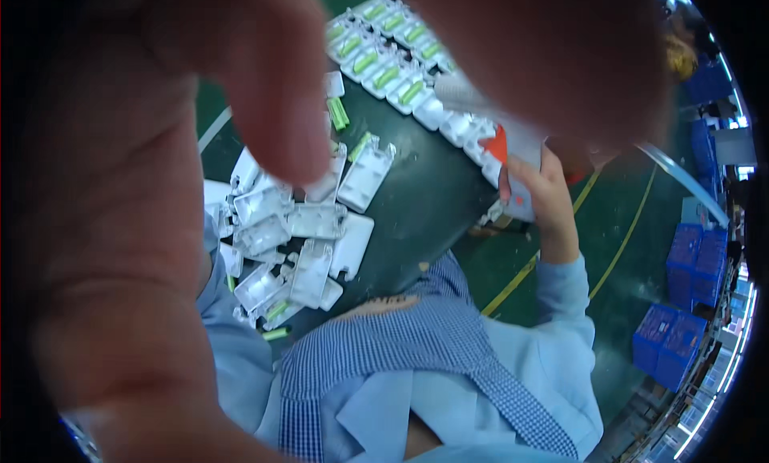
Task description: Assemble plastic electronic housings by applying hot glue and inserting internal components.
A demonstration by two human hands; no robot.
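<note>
My left hand [120, 287] rises from the lower left, very close and blurred. Its thumb and fingers are spread, with nothing visible held, and it covers much of the left and top. At the table's right side my right hand [547, 192] is closed round a white flat piece [523, 155]. An orange-red patch [497, 145] shows beside that piece. A loose pile of white plastic shells [308, 263] lies below the tip of my left thumb, some with light-green parts. Rows of white shells with light-green inserts [386, 77] run along the far side, partly hidden by my fingers.
The dark green table [420, 191] has a curved near edge close to my checked apron [384, 335]. Loose green pieces [338, 114] lie near the pile. Blue crates [669, 343] stand on the green floor at right, beyond yellow lines [625, 231].
</note>
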